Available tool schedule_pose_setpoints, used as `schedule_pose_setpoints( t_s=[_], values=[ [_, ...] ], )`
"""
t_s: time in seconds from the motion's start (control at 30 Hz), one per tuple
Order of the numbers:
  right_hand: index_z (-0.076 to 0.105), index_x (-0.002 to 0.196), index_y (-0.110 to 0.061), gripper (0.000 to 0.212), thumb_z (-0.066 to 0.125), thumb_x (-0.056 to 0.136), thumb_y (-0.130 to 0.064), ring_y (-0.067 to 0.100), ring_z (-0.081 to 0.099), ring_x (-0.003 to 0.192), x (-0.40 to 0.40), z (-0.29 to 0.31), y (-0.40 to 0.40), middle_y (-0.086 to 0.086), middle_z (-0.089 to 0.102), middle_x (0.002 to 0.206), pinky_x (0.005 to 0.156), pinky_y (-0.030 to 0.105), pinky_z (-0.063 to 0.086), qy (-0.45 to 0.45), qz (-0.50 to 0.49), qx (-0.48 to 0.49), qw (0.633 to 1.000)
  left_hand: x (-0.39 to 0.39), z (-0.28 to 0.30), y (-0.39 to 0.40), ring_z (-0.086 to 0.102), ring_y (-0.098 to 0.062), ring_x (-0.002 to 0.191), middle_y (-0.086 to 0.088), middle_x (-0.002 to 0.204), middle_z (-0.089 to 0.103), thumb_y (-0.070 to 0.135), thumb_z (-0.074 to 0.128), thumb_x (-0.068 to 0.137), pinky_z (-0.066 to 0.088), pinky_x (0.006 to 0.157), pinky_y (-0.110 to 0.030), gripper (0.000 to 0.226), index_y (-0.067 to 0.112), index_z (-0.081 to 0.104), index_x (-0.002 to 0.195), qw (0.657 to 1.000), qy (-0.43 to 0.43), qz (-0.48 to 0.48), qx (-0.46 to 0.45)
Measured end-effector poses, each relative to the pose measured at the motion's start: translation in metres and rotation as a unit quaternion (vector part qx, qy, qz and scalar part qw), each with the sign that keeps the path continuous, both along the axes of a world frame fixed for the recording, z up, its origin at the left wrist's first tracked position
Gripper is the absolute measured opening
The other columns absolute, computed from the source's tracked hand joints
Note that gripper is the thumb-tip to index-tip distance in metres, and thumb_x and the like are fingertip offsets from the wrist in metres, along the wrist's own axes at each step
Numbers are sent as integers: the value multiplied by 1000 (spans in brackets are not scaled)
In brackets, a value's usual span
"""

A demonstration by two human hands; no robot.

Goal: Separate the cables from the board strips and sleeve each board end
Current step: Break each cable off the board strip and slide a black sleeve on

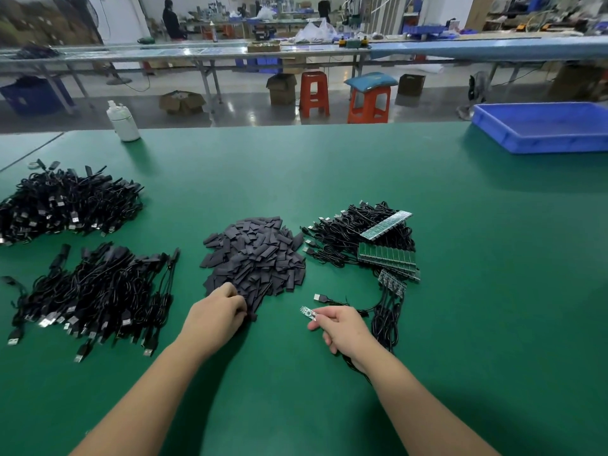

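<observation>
Now sleeving: right hand is pinching a board, left hand is picking a sleeve from the pile mid-bench; next, slipping it on squarely.

Both bare forearms reach in from the bottom edge, the left from seven o'clock, the right from five o'clock. The left hand lies knuckles up, its fingers curled and pinching at its two o'clock side. The right hand is held in a loose fist, thumb and forefinger pinched together and pointing to ten o'clock.
</observation>
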State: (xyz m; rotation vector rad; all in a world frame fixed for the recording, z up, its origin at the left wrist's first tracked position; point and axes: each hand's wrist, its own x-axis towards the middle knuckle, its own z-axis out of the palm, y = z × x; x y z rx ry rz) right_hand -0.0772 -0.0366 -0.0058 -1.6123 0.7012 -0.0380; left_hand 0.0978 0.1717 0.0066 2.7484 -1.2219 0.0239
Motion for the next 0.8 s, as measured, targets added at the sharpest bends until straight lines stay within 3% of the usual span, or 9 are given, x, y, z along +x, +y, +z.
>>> schedule_pose_setpoints(
  t_s=[0.13, 0.2, 0.23, 0.33, 0.4, 0.47, 0.57, 0.7, 0.8],
  values=[
    [60, 129, -9, 29, 51, 101, -11, 7, 50, 49, 0, -2, 1, 0, 74, 95, 47, 23, 46, 9, 16, -7, 1000, -9, 5, -6, 55, -10, 94, 13, 106, 52, 32, 59, 91, 51, 69, -27, 7, 28, 65, 93, 1000, 20, -10, -9],
    [59, 129, -9, 29, 48, 102, -11, 6, 50, 48, 1, -3, 1, 1, 72, 97, 46, 22, 46, 17, 19, -8, 1000, -15, 11, -11, 58, -9, 85, 16, 96, 58, 30, 59, 90, 50, 67, -25, 4, 29, 60, 87, 997, 56, -4, -53],
    [58, 129, -9, 29, 47, 103, -11, 5, 50, 47, 1, -4, 0, 3, 71, 98, 46, 22, 46, 18, 20, -6, 1000, -19, 15, -14, 60, -8, 75, 13, 87, 64, 29, 58, 91, 48, 61, -23, 6, 29, 59, 85, 988, 121, 12, -95],
    [57, 129, -9, 28, 44, 104, -10, 5, 50, 46, 2, -4, -1, 6, 69, 99, 46, 23, 46, 19, 21, 1, 1000, -38, 21, -29, 60, -13, 47, -4, 74, 73, 20, 55, 99, 41, 40, -23, 11, 20, 63, 91, 889, 393, 46, -230],
    [57, 128, -9, 27, 43, 104, -9, 6, 49, 46, 2, -5, -1, 7, 68, 96, 46, 24, 46, 19, 17, 4, 1000, -51, 13, -39, 57, -18, 45, -8, 71, 71, 12, 51, 101, 42, 39, -25, 16, 17, 66, 99, 851, 444, 62, -273],
    [57, 127, -10, 27, 43, 104, -9, 7, 49, 46, 2, -6, 0, 6, 67, 94, 46, 24, 46, 22, 18, 2, 1000, -63, 3, -47, 54, -19, 44, -6, 64, 67, 10, 50, 101, 45, 44, -26, 22, 18, 69, 107, 841, 453, 88, -281],
    [61, 123, -11, 26, 44, 104, -10, 7, 49, 44, 3, -7, 1, 3, 66, 89, 44, 23, 45, 26, 29, -6, 999, -72, -11, -55, 52, -13, 42, -2, 60, 64, 12, 56, 98, 46, 49, -23, 21, 19, 70, 112, 859, 428, 92, -267],
    [62, 118, -15, 24, 45, 103, -11, 8, 48, 45, 3, -7, 3, -1, 67, 85, 43, 23, 44, 30, 47, -20, 998, -77, -16, -62, 53, -1, 44, 3, 77, 62, 18, 65, 93, 43, 52, -18, 15, 23, 74, 104, 897, 347, 80, -260],
    [64, 117, -16, 23, 46, 103, -14, 9, 49, 47, 3, -6, 4, -3, 67, 85, 44, 24, 44, 35, 52, -26, 998, -77, -20, -64, 50, -5, 37, -3, 62, 65, 14, 63, 94, 42, 42, -20, 13, 23, 73, 92, 872, 386, 115, -278]
  ],
)
